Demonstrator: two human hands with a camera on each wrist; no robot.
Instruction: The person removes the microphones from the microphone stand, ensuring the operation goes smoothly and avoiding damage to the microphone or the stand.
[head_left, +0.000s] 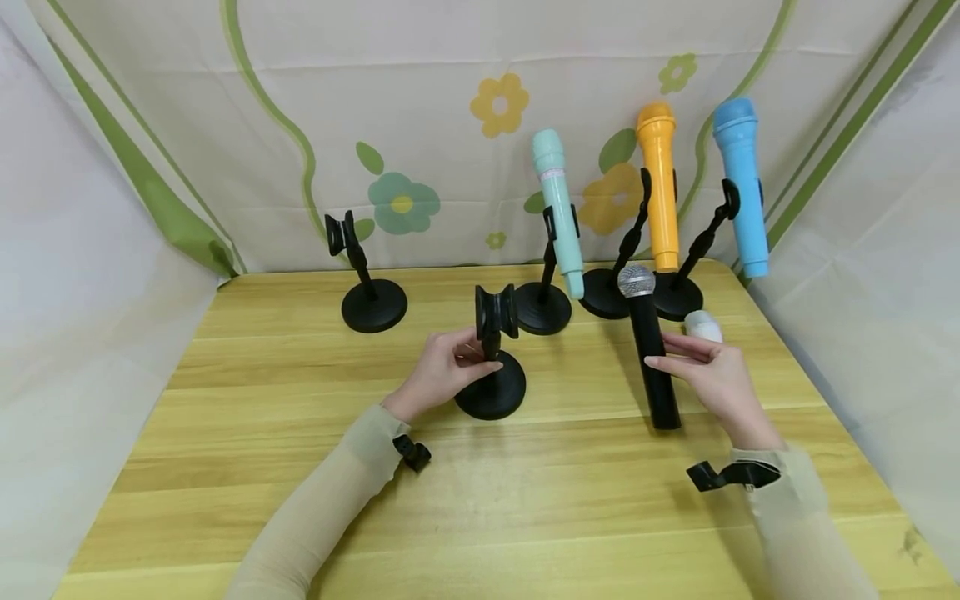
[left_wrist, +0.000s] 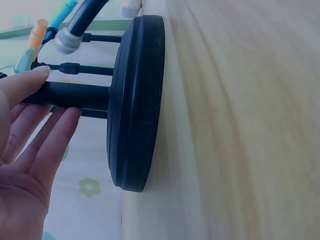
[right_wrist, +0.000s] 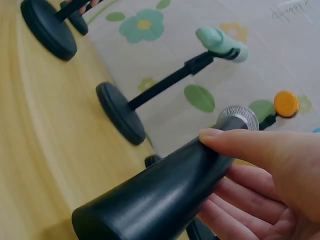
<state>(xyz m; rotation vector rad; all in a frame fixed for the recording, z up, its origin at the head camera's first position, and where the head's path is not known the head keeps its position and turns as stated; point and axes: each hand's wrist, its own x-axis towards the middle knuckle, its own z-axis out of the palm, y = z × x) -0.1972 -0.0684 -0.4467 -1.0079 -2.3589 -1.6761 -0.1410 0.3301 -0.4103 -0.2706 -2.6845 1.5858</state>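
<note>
My left hand (head_left: 448,367) pinches the post of a black microphone stand (head_left: 497,392) at the middle of the table. In the left wrist view its round base (left_wrist: 137,105) is at the tabletop, and the thumb and fingers are around the post. To the right, my right hand (head_left: 716,375) holds a black microphone (head_left: 651,358) with a silver mesh head (head_left: 636,282) by its handle. The microphone's head points away toward the back, its butt end toward me. In the right wrist view the thumb lies along the handle (right_wrist: 160,185), fingers under it.
Three stands at the back right hold a mint microphone (head_left: 558,208), an orange one (head_left: 660,187) and a blue one (head_left: 742,183). Another stand (head_left: 373,305) with a bare clip is at the back left. A white object (head_left: 703,326) lies behind my right hand. Curtains (head_left: 420,100) border the wooden table (head_left: 262,400).
</note>
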